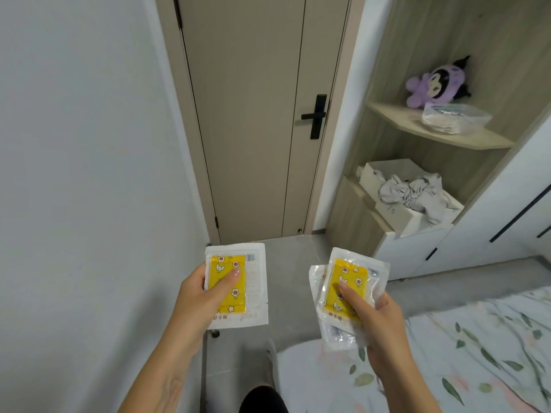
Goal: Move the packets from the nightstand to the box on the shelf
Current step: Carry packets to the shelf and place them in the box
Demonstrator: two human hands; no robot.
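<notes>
My left hand (202, 296) grips a white packet with a yellow patterned insert (238, 281), thumb across its front. In my right hand (378, 320) I hold a small stack of the same clear-and-yellow packets (348, 284), at least two, the thumb pressing on the top one. Both hands are raised over the floor in front of the door. The white open box (372, 177) stands on the lower shelf (357, 192) at the right, with crumpled grey cloth (414, 192) lying in it. The nightstand is out of view.
A closed beige door with a black handle (314, 116) is straight ahead. On the upper shelf (441, 135) sit a purple plush toy (438, 83) and a clear plastic bag (453, 117). A bed with leaf-print sheet (447, 353) fills the lower right. White wall on the left.
</notes>
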